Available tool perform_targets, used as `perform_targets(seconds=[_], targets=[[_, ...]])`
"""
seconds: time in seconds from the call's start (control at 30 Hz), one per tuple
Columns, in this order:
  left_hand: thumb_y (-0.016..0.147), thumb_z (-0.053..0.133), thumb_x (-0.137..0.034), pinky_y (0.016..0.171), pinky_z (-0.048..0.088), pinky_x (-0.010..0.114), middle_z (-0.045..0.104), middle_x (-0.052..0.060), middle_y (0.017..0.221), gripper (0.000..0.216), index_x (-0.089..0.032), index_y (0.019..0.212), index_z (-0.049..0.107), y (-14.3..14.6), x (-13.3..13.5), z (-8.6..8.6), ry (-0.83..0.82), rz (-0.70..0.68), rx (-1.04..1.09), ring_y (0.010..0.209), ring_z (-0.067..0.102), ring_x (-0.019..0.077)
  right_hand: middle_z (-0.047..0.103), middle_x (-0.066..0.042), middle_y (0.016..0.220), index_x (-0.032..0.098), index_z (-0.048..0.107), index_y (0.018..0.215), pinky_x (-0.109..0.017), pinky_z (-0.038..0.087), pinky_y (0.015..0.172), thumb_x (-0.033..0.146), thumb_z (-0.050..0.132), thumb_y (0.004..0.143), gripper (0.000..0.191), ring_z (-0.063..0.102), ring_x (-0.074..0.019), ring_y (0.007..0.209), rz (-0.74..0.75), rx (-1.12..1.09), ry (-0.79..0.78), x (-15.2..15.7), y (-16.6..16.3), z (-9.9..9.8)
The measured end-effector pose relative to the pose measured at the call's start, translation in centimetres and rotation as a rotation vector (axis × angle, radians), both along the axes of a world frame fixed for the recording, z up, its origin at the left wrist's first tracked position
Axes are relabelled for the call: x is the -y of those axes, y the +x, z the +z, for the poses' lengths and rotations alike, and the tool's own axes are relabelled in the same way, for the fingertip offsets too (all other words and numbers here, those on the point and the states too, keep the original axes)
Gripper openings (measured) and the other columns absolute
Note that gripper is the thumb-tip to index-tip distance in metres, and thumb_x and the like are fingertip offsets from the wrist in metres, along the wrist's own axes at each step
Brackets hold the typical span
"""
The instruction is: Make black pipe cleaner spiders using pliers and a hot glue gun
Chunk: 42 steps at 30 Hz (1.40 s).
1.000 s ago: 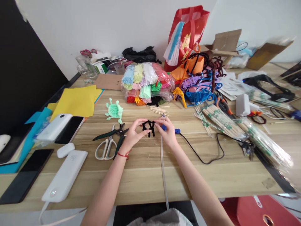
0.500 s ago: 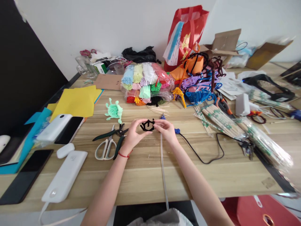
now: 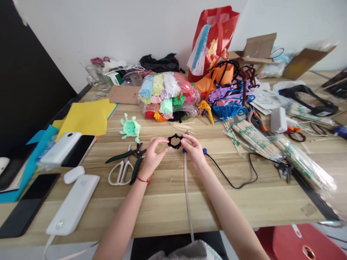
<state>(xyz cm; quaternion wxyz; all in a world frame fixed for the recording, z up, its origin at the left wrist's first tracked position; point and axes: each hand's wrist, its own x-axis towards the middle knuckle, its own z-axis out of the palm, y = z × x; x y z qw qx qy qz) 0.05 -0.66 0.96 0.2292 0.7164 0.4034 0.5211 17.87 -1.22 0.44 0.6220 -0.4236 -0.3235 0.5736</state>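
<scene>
Both of my hands meet over the middle of the wooden table (image 3: 168, 202). Between their fingertips is a small black pipe-cleaner piece (image 3: 175, 141), bent into a bumpy ring with its opening facing me. My left hand (image 3: 152, 156), a red string at its wrist, pinches the ring's left side. My right hand (image 3: 193, 150) pinches its right side. A blue-tipped tool (image 3: 204, 151) with a black cable lies just under and right of my right hand.
White scissors (image 3: 119, 172) and dark pliers (image 3: 132, 156) lie left of my hands, a mint-green pipe-cleaner figure (image 3: 130, 128) beyond them. Behind are a bag of coloured pipe cleaners (image 3: 168, 94), bamboo sticks (image 3: 253, 137), a red bag (image 3: 214, 36), yellow paper (image 3: 86, 117) and power banks (image 3: 74, 202).
The black piece was turned in my fingers from upright with legs hanging down to a flat ring seen face on, and both hands lifted it slightly farther from me.
</scene>
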Motion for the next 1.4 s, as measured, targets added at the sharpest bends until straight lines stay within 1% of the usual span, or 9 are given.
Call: perform_targets(seconds=[0.13, 0.33, 0.6, 0.8, 0.93, 1.03, 1.13, 1.27, 1.4], targets=[[0.079, 0.069, -0.029, 0.089, 0.047, 0.036, 0.068, 0.004, 0.089, 0.011, -0.02, 0.084, 0.067, 0.2, -0.2, -0.3, -0.084, -0.042, 0.109, 0.091, 0.062, 0.0183, 0.073, 0.001, 0.082, 0.025, 0.072, 0.093, -0.024, 0.051, 0.071, 0.033, 0.082, 0.061, 0.034, 0.066, -0.0129, 0.075, 0.016, 0.01, 0.009, 0.1, 0.0, 0.2], [0.07, 0.076, -0.031, 0.088, 0.049, 0.035, 0.069, 0.005, 0.087, 0.018, -0.019, 0.08, 0.069, 0.0, -0.5, -1.1, -0.238, -0.062, 0.258, 0.089, 0.064, 0.0189, 0.074, -0.004, 0.094, 0.024, 0.073, 0.091, -0.032, 0.053, 0.078, 0.038, 0.081, 0.06, 0.035, 0.067, -0.0184, 0.085, 0.013, 0.117, 0.038, 0.1, -0.2, 0.0], [0.062, 0.081, -0.031, 0.084, 0.053, 0.037, 0.07, 0.004, 0.083, 0.024, -0.017, 0.077, 0.068, 0.3, -0.6, -1.4, -0.417, -0.117, 0.434, 0.081, 0.068, 0.0184, 0.075, -0.005, 0.094, 0.023, 0.072, 0.088, -0.036, 0.052, 0.086, 0.041, 0.081, 0.06, 0.035, 0.068, -0.02, 0.087, 0.021, 0.156, 0.089, 0.0, -0.3, -0.2], [0.062, 0.081, -0.028, 0.084, 0.053, 0.036, 0.071, 0.004, 0.082, 0.024, -0.017, 0.076, 0.066, 0.4, -0.5, -1.1, -0.466, -0.129, 0.462, 0.08, 0.068, 0.018, 0.075, -0.004, 0.092, 0.024, 0.072, 0.088, -0.034, 0.052, 0.084, 0.039, 0.08, 0.062, 0.031, 0.068, -0.0186, 0.086, 0.042, 0.161, 0.112, 0.0, -0.3, -0.3], [0.061, 0.082, -0.027, 0.082, 0.053, 0.032, 0.07, 0.002, 0.081, 0.024, -0.017, 0.077, 0.067, 0.3, -0.4, -1.1, -0.497, -0.083, 0.487, 0.08, 0.067, 0.0161, 0.075, -0.004, 0.093, 0.023, 0.073, 0.091, -0.033, 0.052, 0.083, 0.041, 0.079, 0.064, 0.033, 0.068, -0.0183, 0.086, 0.035, 0.153, 0.088, 0.1, -0.3, -0.1], [0.062, 0.081, -0.029, 0.079, 0.053, 0.03, 0.071, 0.003, 0.083, 0.025, -0.017, 0.079, 0.067, 0.2, -0.4, -1.0, -0.524, -0.049, 0.49, 0.08, 0.067, 0.0162, 0.074, -0.005, 0.096, 0.023, 0.073, 0.096, -0.035, 0.052, 0.083, 0.044, 0.077, 0.065, 0.037, 0.068, -0.0206, 0.09, 0.042, 0.16, 0.072, 0.2, -0.2, 0.3], [0.063, 0.08, -0.031, 0.078, 0.053, 0.029, 0.072, 0.004, 0.085, 0.027, -0.017, 0.082, 0.066, 0.1, -0.5, -0.9, -0.53, -0.048, 0.515, 0.082, 0.068, 0.0167, 0.074, -0.004, 0.094, 0.024, 0.071, 0.101, -0.036, 0.052, 0.085, 0.042, 0.08, 0.061, 0.045, 0.067, -0.0217, 0.093, 0.093, 0.13, 0.106, 0.3, -0.2, 0.6], [0.066, 0.078, -0.035, 0.08, 0.053, 0.032, 0.073, 0.005, 0.088, 0.029, -0.017, 0.085, 0.065, 0.0, -0.7, -1.0, -0.522, -0.062, 0.529, 0.086, 0.069, 0.0187, 0.073, -0.002, 0.087, 0.027, 0.068, 0.107, -0.036, 0.052, 0.085, 0.037, 0.084, 0.055, 0.055, 0.068, -0.0208, 0.089, 0.143, 0.106, 0.14, 0.3, -0.4, 0.9], [0.065, 0.078, -0.036, 0.081, 0.053, 0.033, 0.073, 0.005, 0.087, 0.03, -0.017, 0.084, 0.064, 0.0, -0.7, -1.1, -0.511, -0.061, 0.513, 0.085, 0.069, 0.0188, 0.073, 0.0, 0.084, 0.027, 0.066, 0.11, -0.036, 0.052, 0.084, 0.037, 0.083, 0.057, 0.056, 0.068, -0.0195, 0.086, 0.143, 0.104, 0.145, 0.4, -0.5, 0.9]])
